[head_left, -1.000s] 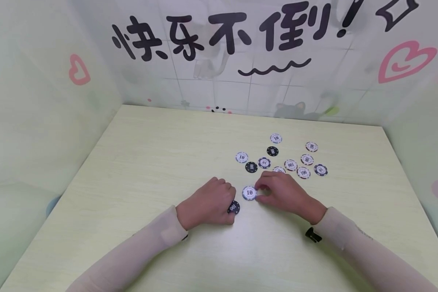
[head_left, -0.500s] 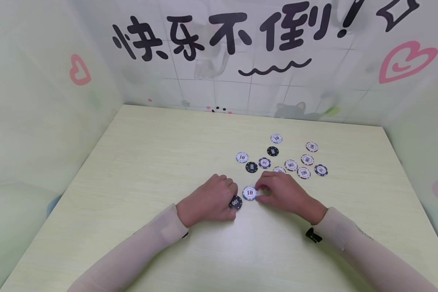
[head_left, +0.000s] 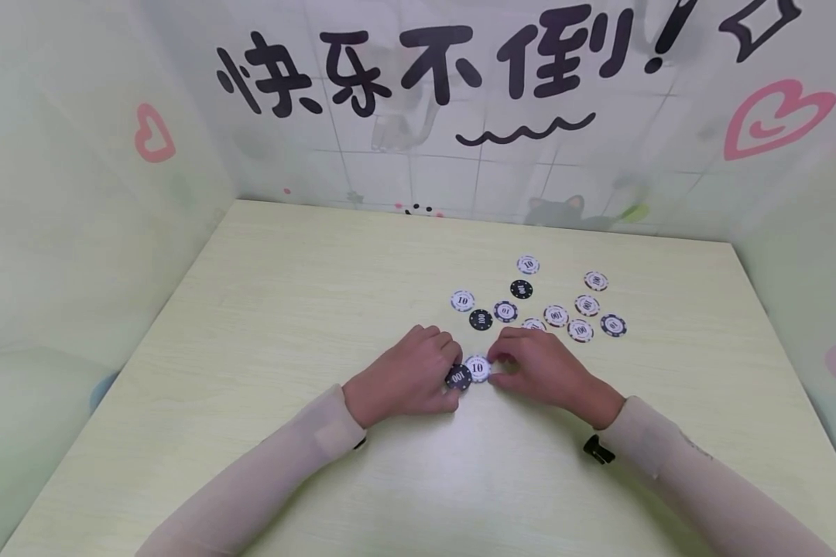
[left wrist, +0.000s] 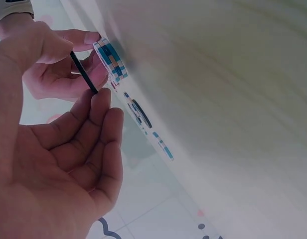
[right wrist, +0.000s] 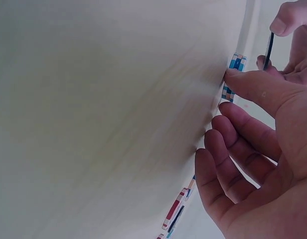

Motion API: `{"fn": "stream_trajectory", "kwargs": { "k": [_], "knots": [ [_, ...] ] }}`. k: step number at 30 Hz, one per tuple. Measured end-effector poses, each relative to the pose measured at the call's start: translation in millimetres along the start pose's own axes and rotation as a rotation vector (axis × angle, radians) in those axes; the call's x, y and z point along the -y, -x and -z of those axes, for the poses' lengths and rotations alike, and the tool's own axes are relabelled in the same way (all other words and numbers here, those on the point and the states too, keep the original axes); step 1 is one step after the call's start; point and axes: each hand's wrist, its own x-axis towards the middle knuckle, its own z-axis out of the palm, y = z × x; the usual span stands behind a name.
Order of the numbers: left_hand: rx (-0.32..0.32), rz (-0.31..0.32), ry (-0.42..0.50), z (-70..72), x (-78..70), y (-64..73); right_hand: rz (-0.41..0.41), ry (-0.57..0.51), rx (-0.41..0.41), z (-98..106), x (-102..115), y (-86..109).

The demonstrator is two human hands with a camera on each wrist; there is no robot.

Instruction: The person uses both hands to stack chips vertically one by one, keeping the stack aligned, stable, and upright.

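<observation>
My left hand point(head_left: 411, 375) pinches a black poker chip point(head_left: 458, 377) marked 100 between thumb and fingertips. The chip is held above the table; from the head it partly overlaps the left side of a small stack of poker chips point(head_left: 478, 369). That stack, topped by a white chip marked 10, stands on the table. Thumb and index finger of my right hand point(head_left: 539, 363) pinch its right side. Blue and white edges of the stack point(left wrist: 111, 59) show in the left wrist view, with the black chip point(left wrist: 83, 72) seen edge-on, apart from it.
Beyond the hands, several loose chips lie flat, among them a black 100 chip point(head_left: 481, 319), a white 10 chip point(head_left: 463, 301) and a red-edged 100 chip point(head_left: 556, 316). One chip point(head_left: 533, 325) is partly hidden by my right hand. Printed curtains point(head_left: 418, 170) border the table point(head_left: 286, 309).
My left hand has moved to the right and slightly away from the body, bringing the black chip from beside the stack to overlap its left side in view. My right hand stays at the stack.
</observation>
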Motion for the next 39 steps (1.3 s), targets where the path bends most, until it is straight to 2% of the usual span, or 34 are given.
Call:
{"fn": "stream_trajectory", "kwargs": {
  "k": [8,16,25,39],
  "knots": [
    [0.015,0.001,-0.005,-2.8,0.7,-9.1,-0.001,-0.002,0.001,0.0,-0.4,0.1],
    [-0.009,-0.009,-0.014,-5.4,0.7,-17.0,0.003,0.0,0.006,-0.6,-1.9,0.1],
    [0.004,-0.017,0.021,-11.2,2.7,-23.1,0.007,-0.006,0.006,-0.4,-3.2,-0.3],
    [-0.001,-0.034,0.016,-13.2,0.6,-28.2,0.016,0.001,0.009,0.6,-3.2,-0.6]
  ]
}}
